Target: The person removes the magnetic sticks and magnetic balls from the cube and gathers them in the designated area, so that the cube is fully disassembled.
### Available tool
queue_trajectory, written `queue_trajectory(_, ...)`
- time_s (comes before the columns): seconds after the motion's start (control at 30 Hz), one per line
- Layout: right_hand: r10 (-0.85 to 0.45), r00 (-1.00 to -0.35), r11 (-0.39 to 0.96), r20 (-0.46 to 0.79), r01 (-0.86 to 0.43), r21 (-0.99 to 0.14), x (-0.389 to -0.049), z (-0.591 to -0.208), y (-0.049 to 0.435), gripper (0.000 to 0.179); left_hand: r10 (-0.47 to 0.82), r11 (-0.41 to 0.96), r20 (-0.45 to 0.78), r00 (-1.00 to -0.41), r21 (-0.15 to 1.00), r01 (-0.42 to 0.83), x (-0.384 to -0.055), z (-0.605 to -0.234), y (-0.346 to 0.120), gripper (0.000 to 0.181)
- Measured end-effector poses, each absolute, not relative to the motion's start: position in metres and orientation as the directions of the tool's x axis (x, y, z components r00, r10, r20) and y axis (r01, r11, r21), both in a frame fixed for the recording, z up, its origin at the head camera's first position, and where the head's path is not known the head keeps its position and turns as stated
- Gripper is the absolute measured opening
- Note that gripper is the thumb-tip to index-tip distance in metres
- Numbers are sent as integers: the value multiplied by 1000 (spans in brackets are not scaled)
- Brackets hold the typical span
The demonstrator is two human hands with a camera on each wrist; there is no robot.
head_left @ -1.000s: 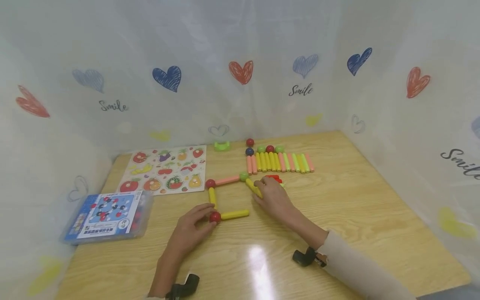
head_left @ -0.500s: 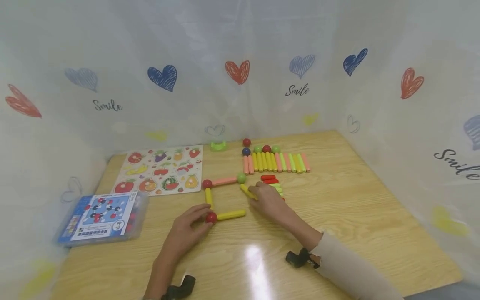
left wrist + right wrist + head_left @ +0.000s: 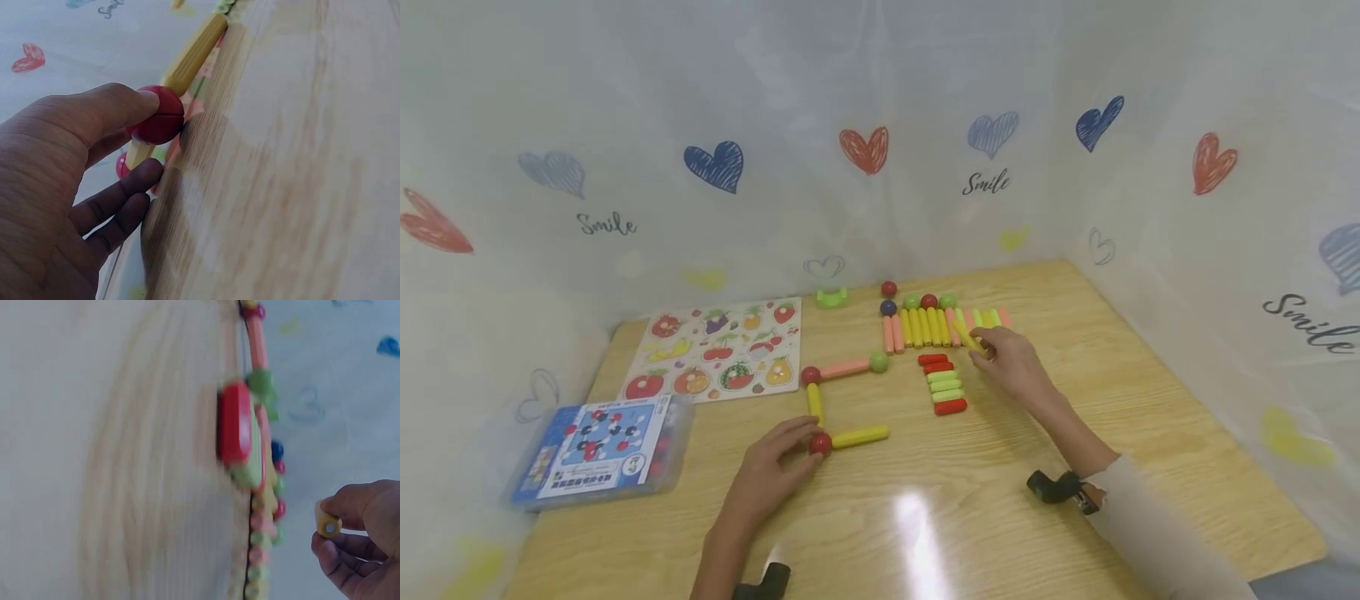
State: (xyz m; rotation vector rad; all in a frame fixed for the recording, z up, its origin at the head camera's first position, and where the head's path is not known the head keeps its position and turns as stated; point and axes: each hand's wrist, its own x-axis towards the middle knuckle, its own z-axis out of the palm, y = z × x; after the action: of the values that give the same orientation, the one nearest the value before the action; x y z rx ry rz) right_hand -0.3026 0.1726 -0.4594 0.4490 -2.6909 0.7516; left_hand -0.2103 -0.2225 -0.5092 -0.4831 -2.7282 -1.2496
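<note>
My left hand [image 3: 775,467] pinches a red ball [image 3: 159,115] at the near corner of a frame of magnetic rods and balls. From that ball, one yellow rod [image 3: 861,436] points right and another yellow rod [image 3: 815,402] runs back to a second red ball [image 3: 810,375]. A pink rod [image 3: 845,368] links this one to a green ball [image 3: 878,361]. Over the right part of the laid-out rods, my right hand [image 3: 1015,362] holds a loose yellow rod [image 3: 328,524] between thumb and fingers; a grey round spot shows on its end.
A row of pink, yellow and lime rods [image 3: 922,327] lies at the back, with several balls behind it, one a blue ball [image 3: 888,308]. Short red and lime rods [image 3: 944,377] lie nearer. Leftward are a fruit picture board [image 3: 715,354] and a plastic case [image 3: 598,446].
My right hand has drawn the yellow rod away from the green ball and carried it right and back toward the rod row. The left hand stays at the red ball.
</note>
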Motion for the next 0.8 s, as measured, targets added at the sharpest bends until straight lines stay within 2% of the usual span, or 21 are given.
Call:
queue_trajectory(0.13, -149, -921, 839, 359, -310, -447, -321, -458, 205, 28, 237, 619, 222, -946, 716, 323, -210, -511, -223, 35)
queue_trajectory(0.27, -78, -953, 857, 292, -214, -469, -336, -459, 232, 32, 235, 621, 223, -946, 714, 323, -209, -511, -222, 36)
queue_trajectory(0.5, 14, -975, 852, 223, -105, -513, -350, -469, 255, 30, 249, 612, 246, -937, 710, 349, -209, -512, -222, 35)
queue_trajectory(0.8, -11, -987, 852, 159, -93, -516, -351, -480, 258, 31, 243, 609, 236, -941, 718, 337, -210, -511, -222, 34)
